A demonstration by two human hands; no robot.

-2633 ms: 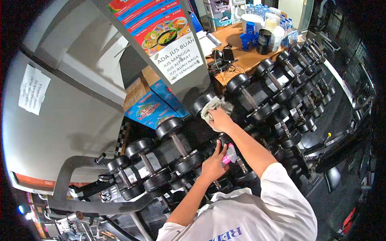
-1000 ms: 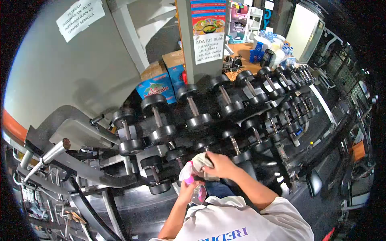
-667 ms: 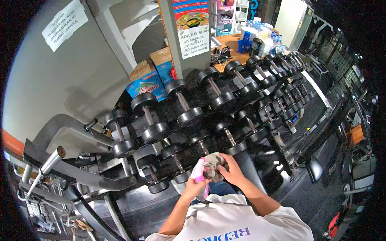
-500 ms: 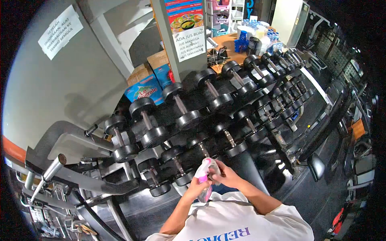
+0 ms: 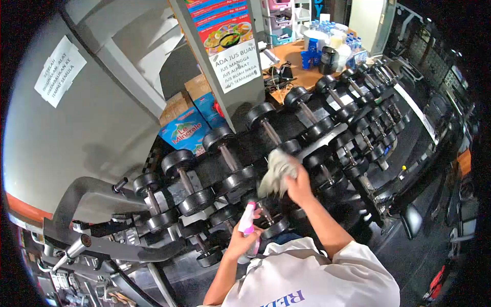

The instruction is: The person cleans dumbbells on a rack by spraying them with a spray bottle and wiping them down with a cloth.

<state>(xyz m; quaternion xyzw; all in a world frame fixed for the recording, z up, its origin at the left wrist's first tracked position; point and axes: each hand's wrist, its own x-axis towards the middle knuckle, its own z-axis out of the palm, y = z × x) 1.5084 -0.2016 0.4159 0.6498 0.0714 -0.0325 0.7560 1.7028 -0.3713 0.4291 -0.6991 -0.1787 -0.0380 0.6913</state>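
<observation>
My left hand (image 5: 242, 240) is closed around a pink and white spray bottle (image 5: 247, 220), held upright in front of my chest. A crumpled light grey cloth (image 5: 277, 173) hangs from my right hand (image 5: 299, 187), whose fingers grip it from the right side. The cloth is over the dumbbell rack and covers part of the dumbbells behind it; whether it touches them I cannot tell. Just beyond the bottle lies a lower-row dumbbell (image 5: 271, 225), and behind the cloth is an upper-row dumbbell (image 5: 269, 128) with a steel handle.
Two rows of black dumbbells run from left to far right. Behind them stand Le Minerale boxes (image 5: 186, 130), a pillar with a paper sign (image 5: 235, 66) and a wooden table (image 5: 291, 53) with bottles. A machine's metal bar (image 5: 76, 246) juts out at lower left.
My right hand has moved away from the spray bottle, forward and right, with the cloth now spread out over the rack. My left hand still holds the bottle. The view has shifted slightly.
</observation>
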